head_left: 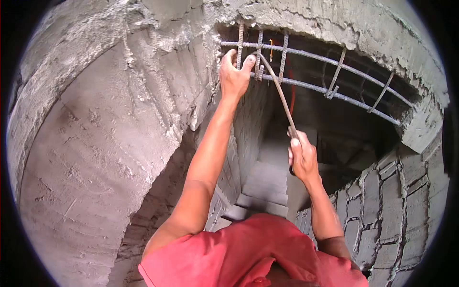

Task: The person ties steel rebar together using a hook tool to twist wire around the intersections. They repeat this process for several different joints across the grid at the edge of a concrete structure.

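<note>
Holding metal rod (282, 94) in closed right grip (303, 157); curling left grip (234, 75) about rebar stirrup (240, 36), cannot tell how tightly. Best seat rod squarely, keeping left thumb (249, 61) clear.

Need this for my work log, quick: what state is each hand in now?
Left hand: partly curled at the rebar grid; whether its grip is closed cannot be told.
Right hand: closed, holding the long rod.

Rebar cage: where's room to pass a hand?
Widest gap: between the long bars, from third crossbar from left to fourth crossbar; next, fourth to fifth crossbar. Dim bars show behind, depth unclear. Crowded: left end, with close-set crossbars, left hand and rod.
</note>
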{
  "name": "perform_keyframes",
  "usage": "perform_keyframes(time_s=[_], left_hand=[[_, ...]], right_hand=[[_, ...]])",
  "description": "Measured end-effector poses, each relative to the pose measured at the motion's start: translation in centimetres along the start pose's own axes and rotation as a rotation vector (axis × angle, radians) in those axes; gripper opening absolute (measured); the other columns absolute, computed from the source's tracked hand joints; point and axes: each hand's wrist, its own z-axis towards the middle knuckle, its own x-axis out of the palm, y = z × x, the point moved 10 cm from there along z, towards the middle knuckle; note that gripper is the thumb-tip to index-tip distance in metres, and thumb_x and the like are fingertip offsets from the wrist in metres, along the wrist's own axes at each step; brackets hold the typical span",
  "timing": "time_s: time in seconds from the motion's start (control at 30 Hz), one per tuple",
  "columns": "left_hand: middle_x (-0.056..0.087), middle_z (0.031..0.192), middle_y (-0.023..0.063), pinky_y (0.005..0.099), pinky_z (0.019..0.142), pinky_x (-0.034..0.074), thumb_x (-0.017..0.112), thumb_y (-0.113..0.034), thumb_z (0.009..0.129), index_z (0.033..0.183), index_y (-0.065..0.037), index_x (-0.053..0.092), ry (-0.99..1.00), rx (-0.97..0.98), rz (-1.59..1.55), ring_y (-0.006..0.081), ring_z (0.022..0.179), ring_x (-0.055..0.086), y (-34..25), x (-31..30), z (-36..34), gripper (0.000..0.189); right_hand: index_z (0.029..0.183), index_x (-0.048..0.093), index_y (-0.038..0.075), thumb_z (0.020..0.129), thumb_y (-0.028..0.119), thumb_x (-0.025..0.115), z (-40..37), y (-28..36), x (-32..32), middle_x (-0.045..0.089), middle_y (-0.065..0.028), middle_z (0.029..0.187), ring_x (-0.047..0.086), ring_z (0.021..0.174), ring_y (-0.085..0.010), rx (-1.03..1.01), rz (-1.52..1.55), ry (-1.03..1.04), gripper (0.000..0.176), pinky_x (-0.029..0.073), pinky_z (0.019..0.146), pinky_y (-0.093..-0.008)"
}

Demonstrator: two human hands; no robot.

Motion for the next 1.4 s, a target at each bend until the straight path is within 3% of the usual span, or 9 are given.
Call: perform_keyframes(time_s=[0.2, 0.37, 0.57, 0.6, 0.83, 0.9, 1.0, 1.23, 1.4], left_hand=[[0.057, 0.071, 0.005, 0.033, 0.065, 0.044, 0.063, -0.022, 0.087, 0.083, -0.003, 0.058, 0.194, -0.117, -0.415, 0.0146, 0.067, 0.052, 2.5, 3.4, 1.5, 0.02], [0.047, 0.063, 0.0033, 0.035, 0.056, 0.04, 0.076, -0.058, 0.079, 0.072, -0.006, 0.047, 0.077, -0.045, -0.209, 0.0159, 0.058, 0.043, 0.7, 2.2, 1.2, 0.06], [0.039, 0.059, 0.0016, 0.0366, 0.053, 0.037, 0.079, -0.062, 0.073, 0.065, -0.007, 0.041, 0.054, -0.101, -0.153, 0.0165, 0.056, 0.038, 1.2, 2.4, 1.3, 0.067], [0.037, 0.064, -0.0033, 0.0314, 0.053, 0.032, 0.08, -0.053, 0.078, 0.065, -0.01, 0.038, 0.073, -0.113, -0.158, 0.0104, 0.061, 0.034, 1.2, 2.6, 1.2, 0.061], [0.036, 0.061, -0.0031, 0.0329, 0.054, 0.032, 0.079, -0.045, 0.079, 0.063, -0.009, 0.038, -0.013, -0.126, -0.119, 0.0116, 0.058, 0.032, 0.7, 2.3, 1.1, 0.057], [0.044, 0.059, 0.0018, 0.0364, 0.056, 0.036, 0.078, -0.045, 0.078, 0.063, -0.006, 0.043, -0.022, -0.163, -0.088, 0.0163, 0.057, 0.04, 1.0, 2.7, 1.2, 0.055], [0.067, 0.077, 0.0219, 0.0453, 0.073, 0.045, 0.072, -0.053, 0.077, 0.078, 0.004, 0.065, -0.061, -0.303, 0.047, 0.0346, 0.076, 0.064, 0.2, 2.2, 1.2, 0.057], [0.067, 0.096, 0.0326, 0.0477, 0.09, 0.045, 0.067, -0.065, 0.075, 0.089, 0.012, 0.067, -0.069, -0.472, 0.073, 0.0431, 0.097, 0.064, 0.7, 2.4, 1.7, 0.079], [0.066, 0.101, 0.0346, 0.0477, 0.093, 0.044, 0.066, -0.071, 0.073, 0.095, 0.016, 0.065, -0.03, -0.513, 0.014, 0.0439, 0.103, 0.063, 1.6, 2.7, 2.1, 0.09]], right_hand=[[0.113, 0.057, -0.002, 0.104, 0.045, 0.041, 4.9, 0.7, 0.7, 0.049, -0.0027, 0.062, 0.05, 0.053, -0.0115, -0.095, -0.017, -0.034, 0.05, 0.041, 0.05, -0.0292], [0.112, 0.058, -0.002, 0.104, 0.045, 0.044, 4.7, -0.1, 1.2, 0.049, -0.0021, 0.063, 0.049, 0.053, -0.0098, -0.048, 0.041, -0.027, 0.049, 0.041, 0.05, -0.0283], [0.11, 0.057, -0.001, 0.103, 0.047, 0.045, 4.5, -1.3, 1.4, 0.05, -0.0021, 0.063, 0.048, 0.053, -0.0098, -0.015, 0.048, 0.0, 0.05, 0.04, 0.049, -0.0279], [0.109, 0.057, 0.0, 0.103, 0.042, 0.046, 4.6, -1.1, 1.5, 0.051, -0.0035, 0.063, 0.05, 0.054, -0.0119, 0.005, 0.043, 0.006, 0.044, 0.041, 0.051, -0.0299], [0.109, 0.057, 0.001, 0.102, 0.028, 0.048, 4.9, -0.1, 0.2, 0.054, -0.01, 0.065, 0.056, 0.057, -0.0213, 0.036, -0.072, 0.056, 0.029, 0.046, 0.058, -0.037], [0.107, 0.056, 0.0, 0.101, 0.028, 0.048, 5.0, 2.2, -1.0, 0.055, -0.0121, 0.066, 0.058, 0.06, -0.0225, -0.031, -0.162, 0.064, 0.029, 0.047, 0.061, -0.0389], [0.095, 0.05, 0.001, 0.101, 0.028, 0.048, 6.7, 4.4, -4.0, 0.052, -0.0221, 0.071, 0.052, 0.068, -0.0413, -0.176, -0.365, 0.157, 0.028, 0.045, 0.067, -0.0461], [0.092, 0.051, -0.001, 0.102, 0.029, 0.049, 10.6, 13.9, -8.6, 0.053, -0.0222, 0.074, 0.056, 0.073, -0.0391, 0.045, -0.762, 0.399, 0.032, 0.045, 0.071, -0.046], [0.096, 0.055, -0.001, 0.102, 0.034, 0.049, 13.6, 17.0, -9.6, 0.056, -0.0168, 0.072, 0.061, 0.072, -0.0287, -0.197, -0.953, 0.453, 0.035, 0.049, 0.063, -0.0429]])
